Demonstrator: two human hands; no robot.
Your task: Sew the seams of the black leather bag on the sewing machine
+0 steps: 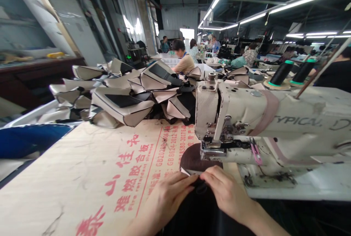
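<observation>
A dark brown piece of material with a rounded edge and a pale strip lies under the head of a sewing machine. My left hand pinches its near edge from the left, fingers closed. Close beside it, my right hand grips the same edge between thumb and fingers. The fingertips of both hands nearly meet, just in front of the machine's cylinder arm. Whatever part lies beneath my fingers is hidden. The needle cannot be made out.
A plywood table with red printing spreads to the left. Behind it rises a heap of beige and black sewn pieces. Black thread spools stand behind the machine, and a pink-handled tool rests on it. Several people work farther back.
</observation>
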